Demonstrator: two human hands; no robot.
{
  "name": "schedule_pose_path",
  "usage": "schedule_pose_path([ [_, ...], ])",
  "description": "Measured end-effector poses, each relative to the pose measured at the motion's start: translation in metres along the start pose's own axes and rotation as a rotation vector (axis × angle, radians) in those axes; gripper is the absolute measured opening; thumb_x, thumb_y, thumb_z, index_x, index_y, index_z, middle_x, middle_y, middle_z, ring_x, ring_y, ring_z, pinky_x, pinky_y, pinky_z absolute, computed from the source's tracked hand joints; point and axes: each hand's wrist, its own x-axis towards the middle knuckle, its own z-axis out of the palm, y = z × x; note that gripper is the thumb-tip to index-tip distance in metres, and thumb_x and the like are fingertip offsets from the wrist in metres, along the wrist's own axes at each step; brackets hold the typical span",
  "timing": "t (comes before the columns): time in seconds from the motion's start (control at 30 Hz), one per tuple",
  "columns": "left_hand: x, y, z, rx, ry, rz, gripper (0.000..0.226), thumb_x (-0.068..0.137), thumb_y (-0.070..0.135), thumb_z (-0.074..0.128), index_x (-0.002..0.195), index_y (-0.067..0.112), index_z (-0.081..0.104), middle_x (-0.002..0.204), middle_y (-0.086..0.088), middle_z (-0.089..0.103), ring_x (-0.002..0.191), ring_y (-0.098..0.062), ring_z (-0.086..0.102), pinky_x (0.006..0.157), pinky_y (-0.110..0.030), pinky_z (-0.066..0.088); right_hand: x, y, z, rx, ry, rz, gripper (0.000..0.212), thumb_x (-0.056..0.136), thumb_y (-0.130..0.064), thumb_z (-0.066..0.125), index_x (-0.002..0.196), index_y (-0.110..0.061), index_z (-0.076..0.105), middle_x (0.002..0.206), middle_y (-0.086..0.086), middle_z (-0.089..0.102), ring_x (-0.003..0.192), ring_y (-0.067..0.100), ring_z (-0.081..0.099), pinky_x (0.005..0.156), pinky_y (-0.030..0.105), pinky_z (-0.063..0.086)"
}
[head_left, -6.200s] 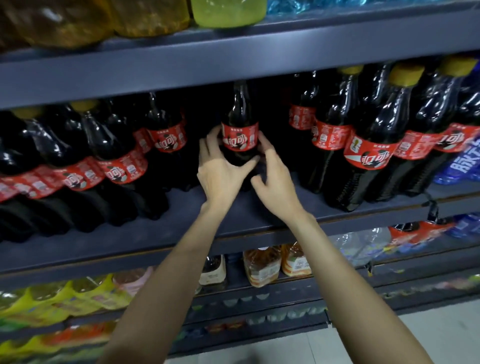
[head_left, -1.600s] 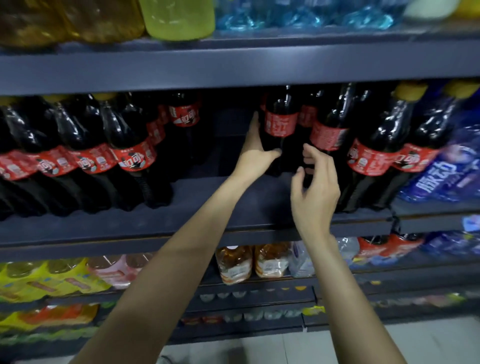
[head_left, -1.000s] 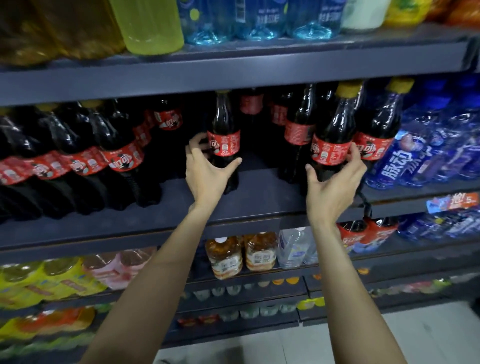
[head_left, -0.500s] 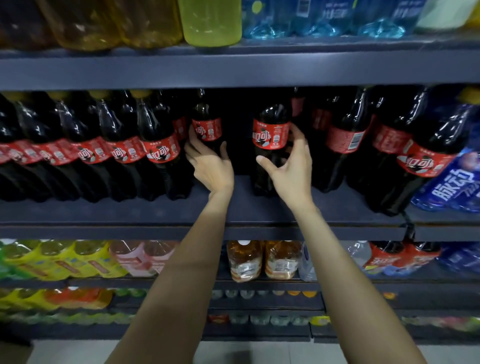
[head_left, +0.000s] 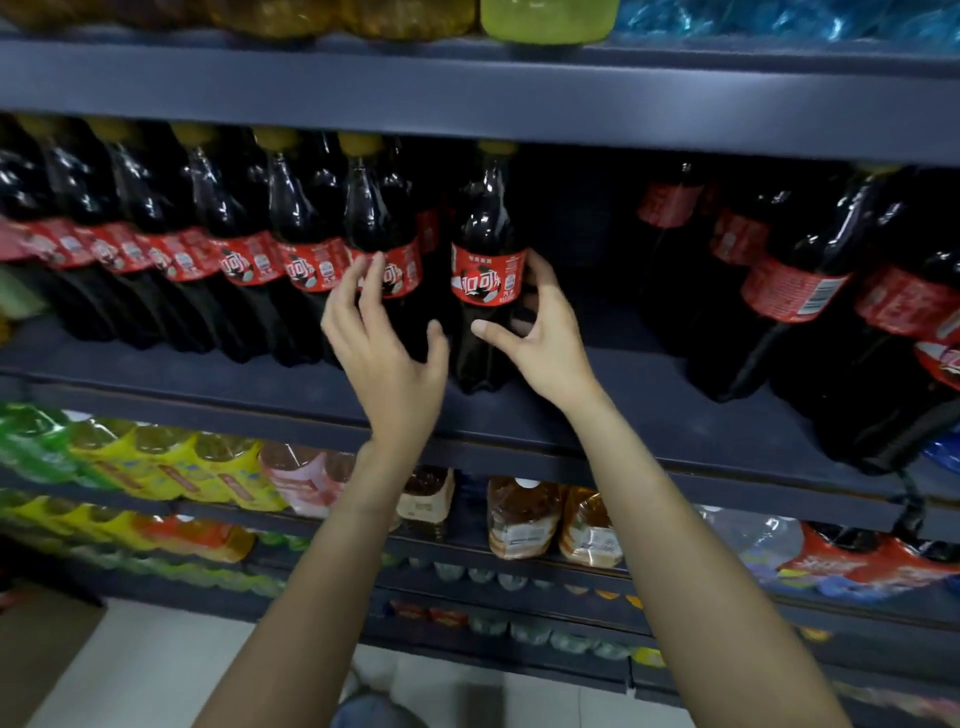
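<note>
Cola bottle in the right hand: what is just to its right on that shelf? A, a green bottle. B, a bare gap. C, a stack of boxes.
B: right of the cola bottle that the right hand grips, the shelf lies bare up to the next cola bottles.

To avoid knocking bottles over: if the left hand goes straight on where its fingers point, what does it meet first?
Probably the end bottle of the left row; the fingertips of the left hand overlap its red label, but contact is unclear.
</note>
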Motion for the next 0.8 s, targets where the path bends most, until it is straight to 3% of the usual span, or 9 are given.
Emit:
schedule_pose_path([
  [0.07,0.006,-0.010,-0.001,0.015,-0.087,-0.012,0.074,0.081,0.021,0.071,0.142,0.001,0.033,0.142,-0.021,0.034,0.128,-0.028,0.031,0.111,-0.017,0.020,0.001,0.001,0.014,0.003,-0.009,-0.031,0.087,0.078,-0.013,0.075,0.147,-0.018,0.023,0.144,0.003,0.036,0.131,0.011,0.038,0.108,0.037,0.041],
  [0.13,0.005,-0.015,0.000,0.044,-0.143,-0.006,0.084,0.079,0.028,0.074,0.144,0.001,0.029,0.144,-0.022,0.030,0.130,-0.028,0.029,0.108,-0.007,0.014,0.000,0.003,0.023,-0.001,-0.001,-0.039,0.085,0.080,-0.014,0.074,0.148,-0.019,0.023,0.144,0.005,0.030,0.132,0.012,0.035,0.109,0.041,0.038],
  [0.2,0.003,-0.018,0.000,0.081,-0.166,-0.004,0.091,0.077,0.032,0.076,0.146,0.003,0.024,0.146,-0.021,0.027,0.132,-0.030,0.029,0.111,-0.014,0.018,-0.003,0.004,0.027,0.002,0.019,-0.044,0.084,0.080,-0.015,0.073,0.148,-0.019,0.023,0.140,0.001,0.024,0.128,0.008,0.032,0.111,0.037,0.036],
  [0.3,-0.001,-0.020,0.002,0.118,-0.190,0.000,0.095,0.077,0.036,0.074,0.148,0.005,0.018,0.150,-0.020,0.021,0.135,-0.031,0.026,0.109,-0.043,0.036,-0.004,0.011,0.021,-0.061,-0.003,-0.027,0.103,0.077,-0.024,0.078,0.151,-0.020,0.007,0.148,0.002,0.009,0.137,0.011,0.015,0.113,0.027,0.021],
  [0.37,-0.003,-0.020,0.003,0.129,-0.218,0.020,0.098,0.077,0.038,0.074,0.149,0.005,0.015,0.152,-0.021,0.016,0.138,-0.033,0.022,0.105,-0.051,0.039,0.000,0.015,0.018,-0.070,-0.086,0.025,0.116,0.073,-0.030,0.079,0.151,-0.019,-0.006,0.157,0.005,-0.001,0.144,0.013,0.001,0.117,0.033,0.012],
  [0.47,-0.004,-0.021,0.004,0.156,-0.256,0.021,0.102,0.076,0.036,0.076,0.149,0.006,0.012,0.154,-0.020,0.010,0.140,-0.033,0.017,0.102,-0.052,0.042,0.007,0.015,0.023,-0.031,-0.164,0.063,0.119,0.066,-0.044,0.075,0.151,-0.027,-0.006,0.158,0.001,0.016,0.145,0.016,0.016,0.116,0.050,0.024],
  [0.6,-0.003,-0.025,0.003,0.145,-0.270,0.024,0.099,0.077,0.032,0.076,0.150,0.006,0.014,0.154,-0.016,0.009,0.140,-0.032,0.017,0.097,-0.052,0.047,0.006,0.014,0.030,-0.038,-0.143,0.061,0.108,0.073,-0.033,0.074,0.151,-0.027,-0.002,0.154,0.003,0.027,0.143,0.016,0.024,0.114,0.050,0.029],
  [0.7,-0.002,-0.028,0.003,0.120,-0.274,0.042,0.095,0.080,0.036,0.073,0.149,0.005,0.016,0.153,-0.010,0.007,0.139,-0.033,0.018,0.099,-0.051,0.044,0.006,0.015,0.030,-0.030,-0.132,0.081,0.107,0.076,-0.027,0.074,0.151,-0.024,-0.002,0.156,0.002,0.022,0.144,0.015,0.021,0.115,0.050,0.027],
  [0.8,-0.001,-0.027,0.002,0.134,-0.282,0.042,0.095,0.080,0.033,0.075,0.149,0.004,0.016,0.153,-0.015,0.008,0.139,-0.034,0.019,0.105,-0.050,0.038,0.004,0.011,0.030,-0.046,-0.156,0.101,0.105,0.079,-0.024,0.074,0.151,-0.023,-0.002,0.157,0.002,0.016,0.145,0.016,0.015,0.118,0.046,0.019],
])
